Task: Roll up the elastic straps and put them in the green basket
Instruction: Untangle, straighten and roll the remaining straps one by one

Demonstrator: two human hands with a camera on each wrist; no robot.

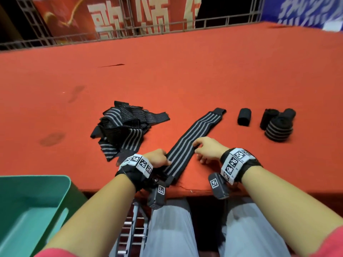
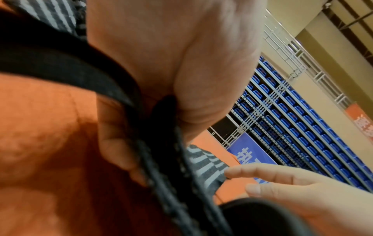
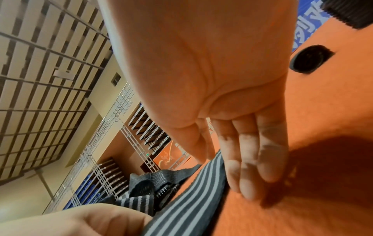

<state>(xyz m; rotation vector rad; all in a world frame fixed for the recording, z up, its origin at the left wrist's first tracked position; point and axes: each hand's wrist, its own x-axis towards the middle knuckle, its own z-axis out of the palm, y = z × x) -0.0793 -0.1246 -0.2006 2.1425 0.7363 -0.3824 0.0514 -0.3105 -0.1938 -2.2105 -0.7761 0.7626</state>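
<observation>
A black elastic strap with grey stripes (image 1: 194, 134) lies flat and diagonal on the red table (image 1: 185, 71). Its near end reaches the front edge. My left hand (image 1: 157, 158) grips the strap's left edge near that end. In the left wrist view the thumb lies on top of the strap (image 2: 206, 166) and the fingers curl under it. My right hand (image 1: 207, 150) pinches the right edge between thumb and forefinger. Its other fingers (image 3: 268, 151) lie straight on the cloth beside the strap (image 3: 187, 204). The green basket (image 1: 61, 197) stands below the table at lower left.
A loose pile of unrolled striped straps (image 1: 122, 128) lies left of the flat one. At the right sit one small black roll (image 1: 244, 116) and a cluster of rolled straps (image 1: 278, 125). A metal railing and banners stand behind the table's far edge.
</observation>
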